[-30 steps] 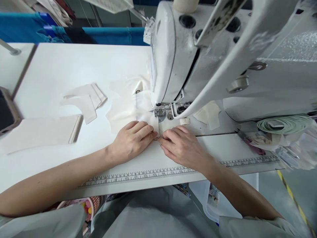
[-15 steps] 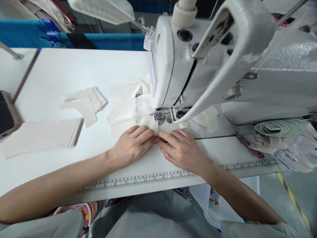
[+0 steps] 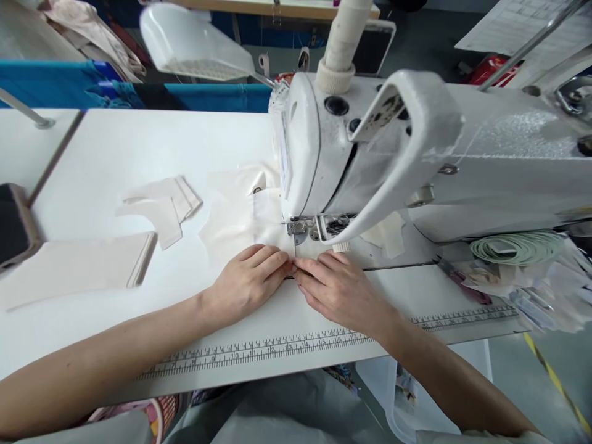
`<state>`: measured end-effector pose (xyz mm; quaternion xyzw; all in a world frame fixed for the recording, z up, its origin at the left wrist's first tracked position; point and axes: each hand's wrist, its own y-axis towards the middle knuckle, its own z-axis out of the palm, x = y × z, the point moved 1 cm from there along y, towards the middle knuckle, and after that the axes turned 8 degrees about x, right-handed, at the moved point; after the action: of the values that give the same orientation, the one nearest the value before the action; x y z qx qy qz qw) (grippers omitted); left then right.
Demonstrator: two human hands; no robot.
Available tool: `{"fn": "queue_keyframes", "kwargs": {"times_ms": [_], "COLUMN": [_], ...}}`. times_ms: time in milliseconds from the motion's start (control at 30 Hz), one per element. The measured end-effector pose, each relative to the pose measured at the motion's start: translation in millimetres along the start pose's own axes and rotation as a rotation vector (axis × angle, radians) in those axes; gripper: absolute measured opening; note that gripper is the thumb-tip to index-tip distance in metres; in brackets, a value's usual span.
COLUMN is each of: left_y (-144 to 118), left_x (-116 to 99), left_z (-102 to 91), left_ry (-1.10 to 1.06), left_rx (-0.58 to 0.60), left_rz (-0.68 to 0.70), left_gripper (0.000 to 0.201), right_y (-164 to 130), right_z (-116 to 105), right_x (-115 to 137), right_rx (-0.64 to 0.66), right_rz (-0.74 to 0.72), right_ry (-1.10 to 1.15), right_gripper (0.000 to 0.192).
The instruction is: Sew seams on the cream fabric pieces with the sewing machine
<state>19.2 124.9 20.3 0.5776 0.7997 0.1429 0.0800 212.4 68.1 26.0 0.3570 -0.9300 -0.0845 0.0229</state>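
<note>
A thin white fabric piece [image 3: 231, 213] lies flat on the table, its right edge just under the presser foot [image 3: 296, 229] of a white sewing machine [image 3: 303, 135]. My left hand [image 3: 252, 277] pinches the near right corner of this fabric, fingers bent and pressed together. Touching it fingertip to fingertip, my right hand [image 3: 335, 283] grips the same corner from the other side. The thumbs are mostly hidden. To the right of the foot, another cream fabric scrap [image 3: 386, 234] rests on the machine bed.
Cut fabric pieces [image 3: 161, 206] and a longer fabric stack [image 3: 83, 268] lie left, beside a dark phone-like object [image 3: 16, 225]. A printed ruler [image 3: 272, 350] follows the front edge. Right are a green coiled strip [image 3: 515, 246] and snips [image 3: 462, 283]. Below sits a plastic bin [image 3: 416, 394].
The view has tilted up, so everything sits lower in the picture and more background shows behind the machine. Both hands stay pinched at the fabric corner.
</note>
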Motion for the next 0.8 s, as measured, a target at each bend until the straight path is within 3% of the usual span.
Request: {"fn": "queue_keyframes", "kwargs": {"times_ms": [400,800], "left_y": [7.5,13.6], "left_x": [20.0,26.8], "left_z": [10.1,8.2], "left_ry": [0.027,0.093], "left_rx": [-0.069,-0.052], "left_rz": [-0.040,-0.044], "left_gripper": [0.015,0.011], "right_y": [12.7,15.6], "right_z": [4.8,5.6], "right_x": [-13.3,-12.8], "right_rx": [-0.005,0.019], "right_rz": [0.052,0.103], "right_ry": [-0.037,-0.073], "right_gripper": [0.023,0.023]}}
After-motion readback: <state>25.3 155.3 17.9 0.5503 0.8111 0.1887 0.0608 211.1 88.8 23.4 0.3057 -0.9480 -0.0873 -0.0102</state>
